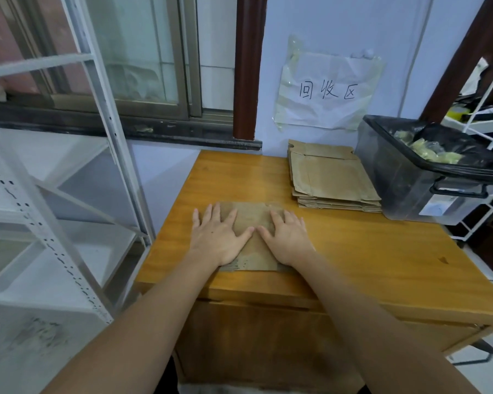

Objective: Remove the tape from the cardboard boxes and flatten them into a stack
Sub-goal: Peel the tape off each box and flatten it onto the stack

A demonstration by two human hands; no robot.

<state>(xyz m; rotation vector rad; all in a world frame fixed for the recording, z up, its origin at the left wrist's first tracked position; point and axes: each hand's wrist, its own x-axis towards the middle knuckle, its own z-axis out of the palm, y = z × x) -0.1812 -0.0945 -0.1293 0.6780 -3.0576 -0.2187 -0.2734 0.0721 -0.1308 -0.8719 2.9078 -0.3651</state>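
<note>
Cardboard box (pixel 251 220) lies flattened mid-bench (pixel 382 251), pinned under my left hand (pixel 218 240) and right hand (pixel 289 240), each grip wide and palm-down to crease it, finished stack (pixel 333 177) waiting at one o'clock.

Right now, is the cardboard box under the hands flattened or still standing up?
Flattened. The cardboard box lies flat on the table, with left hand and right hand pressing on it.
</note>
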